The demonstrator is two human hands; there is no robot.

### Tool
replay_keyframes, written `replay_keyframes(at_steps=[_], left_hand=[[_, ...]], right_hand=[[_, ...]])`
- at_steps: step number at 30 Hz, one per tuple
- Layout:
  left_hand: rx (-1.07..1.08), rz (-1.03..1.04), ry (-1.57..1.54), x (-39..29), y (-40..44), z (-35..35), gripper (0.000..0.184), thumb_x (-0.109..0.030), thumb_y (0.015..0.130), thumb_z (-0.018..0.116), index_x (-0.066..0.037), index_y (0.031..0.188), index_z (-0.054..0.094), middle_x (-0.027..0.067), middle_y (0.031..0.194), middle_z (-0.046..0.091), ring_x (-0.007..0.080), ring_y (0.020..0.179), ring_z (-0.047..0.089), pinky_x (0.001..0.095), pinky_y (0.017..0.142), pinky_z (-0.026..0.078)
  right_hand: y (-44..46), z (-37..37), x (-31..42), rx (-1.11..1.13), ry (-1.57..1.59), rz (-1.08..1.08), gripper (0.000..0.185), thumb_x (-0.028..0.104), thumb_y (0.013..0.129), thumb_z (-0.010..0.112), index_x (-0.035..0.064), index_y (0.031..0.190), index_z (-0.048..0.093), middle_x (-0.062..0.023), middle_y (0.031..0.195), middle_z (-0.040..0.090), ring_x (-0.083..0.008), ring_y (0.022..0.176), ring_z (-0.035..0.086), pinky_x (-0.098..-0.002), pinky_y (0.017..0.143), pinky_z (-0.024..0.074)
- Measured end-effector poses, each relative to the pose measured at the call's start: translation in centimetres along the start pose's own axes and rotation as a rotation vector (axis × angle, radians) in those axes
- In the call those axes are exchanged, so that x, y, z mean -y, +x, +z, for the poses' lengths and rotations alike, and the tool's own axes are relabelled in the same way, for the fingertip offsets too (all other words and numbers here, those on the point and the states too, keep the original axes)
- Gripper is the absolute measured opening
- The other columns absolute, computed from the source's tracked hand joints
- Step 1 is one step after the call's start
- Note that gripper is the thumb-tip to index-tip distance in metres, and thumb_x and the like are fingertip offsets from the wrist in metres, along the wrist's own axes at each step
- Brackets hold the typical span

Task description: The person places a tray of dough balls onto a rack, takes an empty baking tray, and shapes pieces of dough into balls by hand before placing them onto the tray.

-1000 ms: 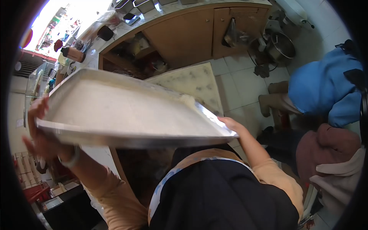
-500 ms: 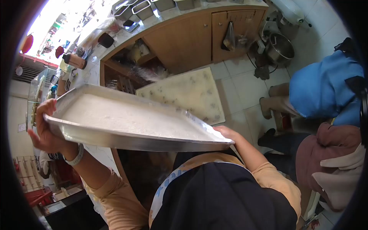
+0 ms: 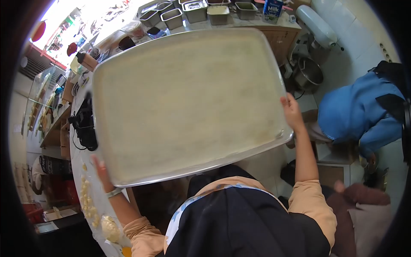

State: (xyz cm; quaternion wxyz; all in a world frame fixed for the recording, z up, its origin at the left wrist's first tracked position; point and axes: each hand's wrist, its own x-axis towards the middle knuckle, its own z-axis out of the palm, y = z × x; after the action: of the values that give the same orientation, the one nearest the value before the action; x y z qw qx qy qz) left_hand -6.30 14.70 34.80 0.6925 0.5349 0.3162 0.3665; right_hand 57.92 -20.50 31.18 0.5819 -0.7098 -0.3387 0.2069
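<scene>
A large rectangular baking tray (image 3: 188, 103) fills the middle of the view, raised in front of my body. Its wide inside faces me and bears a pale, flour-like coating. My right hand (image 3: 292, 112) grips the right rim near the front corner, thumb on top. Beside the front left corner, my left hand (image 3: 102, 173) supports the tray, its fingers upright along the side and partly hidden. A band sits on my left wrist.
Small dough pieces (image 3: 88, 199) and a larger dough lump (image 3: 110, 229) lie on the left counter near a black bag (image 3: 87, 124). Metal tins (image 3: 195, 10) and a milk carton (image 3: 272, 10) stand behind. A mixer (image 3: 317, 25) and people, one in blue (image 3: 351, 107), are at right.
The tray has risen and turned from a steep slant so that its inside faces me. Both hands moved with it. The spotted pale board on the floor is now hidden behind it.
</scene>
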Motion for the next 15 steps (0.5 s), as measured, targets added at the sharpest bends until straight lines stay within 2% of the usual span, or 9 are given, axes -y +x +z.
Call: replay_keyframes(at_steps=[2,5,8,11,14,15], left_hand=[[-0.137,-0.215,-0.193,2.2,-0.7,10.0,0.065,-0.049,0.103,0.040,0.001,0.144,0.039,0.0145,0.133,0.056,0.0253,0.115,0.059,0.0363,0.101,0.047],[-0.123,-0.322,-0.275,11.1,-0.4,11.7,0.092,-0.070,0.092,0.043,0.000,0.150,0.027,0.0162,0.150,0.039,0.0302,0.136,0.040,0.0421,0.112,0.035],[-0.326,-0.225,-0.420,19.3,-0.8,12.0,0.092,-0.068,0.093,0.045,0.002,0.149,0.028,0.0158,0.150,0.040,0.0302,0.136,0.041,0.0416,0.112,0.035],[-0.463,-0.252,-0.388,25.7,-1.2,12.2,0.091,-0.068,0.092,0.046,0.003,0.148,0.032,0.0155,0.148,0.043,0.0304,0.133,0.045,0.0414,0.110,0.038],[-0.495,-0.204,-0.425,25.0,-1.4,14.2,0.092,-0.069,0.091,0.049,0.006,0.143,0.037,0.0162,0.141,0.050,0.0292,0.124,0.054,0.0395,0.104,0.045],[-0.542,-0.257,-0.364,24.4,-2.4,14.2,0.092,-0.070,0.090,0.050,0.007,0.140,0.041,0.0166,0.137,0.053,0.0289,0.119,0.057,0.0386,0.100,0.047]], right_hand=[[0.9,-1.2,4.5,-0.140,-0.228,-0.227,0.037,0.033,0.103,0.053,0.0014,0.122,0.055,-0.0040,0.092,0.067,-0.0103,0.080,0.058,-0.0254,0.074,0.0486],[0.4,-2.1,9.7,-0.152,-0.552,-0.202,0.035,0.030,0.103,0.052,0.0045,0.126,0.053,-0.0092,0.085,0.066,-0.0124,0.074,0.058,-0.0264,0.069,0.0479],[-1.1,-1.4,11.3,-0.192,-0.604,-0.469,0.032,0.028,0.103,0.052,0.0069,0.127,0.051,-0.0149,0.082,0.064,-0.0145,0.067,0.056,-0.0277,0.064,0.0453],[-0.8,-1.2,12.9,-0.147,-0.636,-0.309,0.032,0.027,0.103,0.050,0.0066,0.128,0.049,-0.0177,0.084,0.065,-0.0211,0.067,0.061,-0.0313,0.063,0.0459],[-0.3,-0.7,14.1,-0.089,-0.652,-0.382,0.033,0.030,0.104,0.049,0.0071,0.128,0.048,-0.0208,0.086,0.066,-0.0298,0.071,0.066,-0.0349,0.065,0.0476],[-0.7,-0.5,13.6,-0.078,-0.661,-0.321,0.034,0.031,0.104,0.048,0.0076,0.128,0.047,-0.0208,0.086,0.066,-0.0324,0.074,0.066,-0.0361,0.065,0.0478]])
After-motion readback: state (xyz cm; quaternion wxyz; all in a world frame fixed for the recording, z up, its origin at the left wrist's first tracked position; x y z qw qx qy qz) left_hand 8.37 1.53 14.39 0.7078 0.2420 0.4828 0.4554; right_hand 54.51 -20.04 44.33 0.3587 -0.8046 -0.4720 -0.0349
